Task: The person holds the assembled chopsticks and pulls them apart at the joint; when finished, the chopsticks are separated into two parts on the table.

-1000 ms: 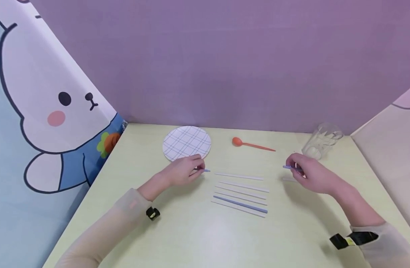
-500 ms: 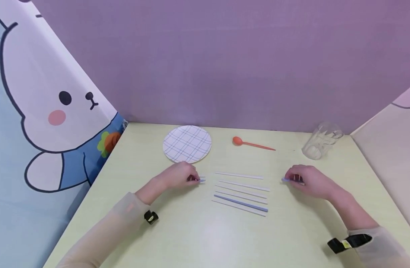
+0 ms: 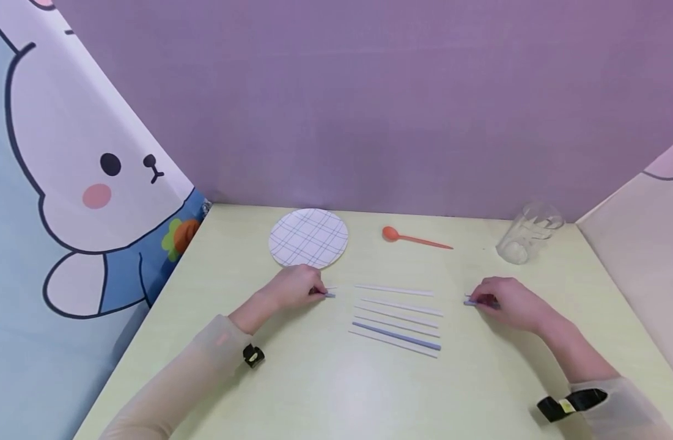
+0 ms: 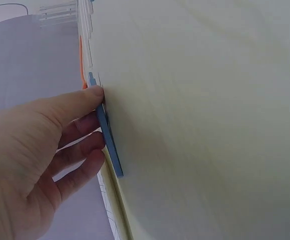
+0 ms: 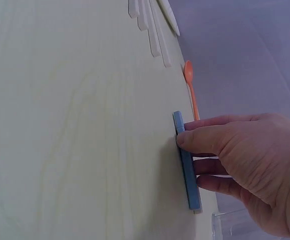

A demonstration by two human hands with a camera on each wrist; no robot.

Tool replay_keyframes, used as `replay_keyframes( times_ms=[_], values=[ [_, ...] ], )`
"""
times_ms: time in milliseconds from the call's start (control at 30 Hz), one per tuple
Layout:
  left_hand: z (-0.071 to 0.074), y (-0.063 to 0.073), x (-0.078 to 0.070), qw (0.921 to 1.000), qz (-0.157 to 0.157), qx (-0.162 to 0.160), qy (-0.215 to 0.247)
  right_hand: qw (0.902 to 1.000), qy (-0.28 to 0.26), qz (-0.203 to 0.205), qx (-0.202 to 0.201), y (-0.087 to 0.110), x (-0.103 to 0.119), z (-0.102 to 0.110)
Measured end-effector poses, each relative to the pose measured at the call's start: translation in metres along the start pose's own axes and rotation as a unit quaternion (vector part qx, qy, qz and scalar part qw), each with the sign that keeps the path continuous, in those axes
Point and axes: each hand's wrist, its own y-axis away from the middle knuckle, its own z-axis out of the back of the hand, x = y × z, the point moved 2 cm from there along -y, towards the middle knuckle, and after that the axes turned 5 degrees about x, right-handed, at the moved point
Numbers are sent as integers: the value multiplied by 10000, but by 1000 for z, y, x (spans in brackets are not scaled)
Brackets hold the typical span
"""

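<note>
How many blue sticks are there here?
3: one slim blue stick in the left hand, another slim blue stick in the right hand, and a third slim blue stick lying among the thin white sticks. More could be hidden behind the hands.

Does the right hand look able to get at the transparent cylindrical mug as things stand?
Probably yes, once unloaded: the transparent cylindrical mug sits just beyond the right hand, with nothing visible between them. As it is, though, that hand pinches a slim blue stick.
</note>
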Motion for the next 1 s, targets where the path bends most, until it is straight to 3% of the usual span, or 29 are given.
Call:
replay_keyframes(
  times_ms=[300, 567, 1000],
  values=[
    [2, -6, 1, 9999, 125, 39, 107, 9997, -101, -209, -14, -1, -1, -3],
    [8, -14, -4, 9991, -117, -65, 412, 9979, -511, -386, 56, -8, 2, 12],
    [24, -53, -36, 9977, -410, -90, 526, 9970, -671, -188, 334, -55, 24, 15]
  ],
)
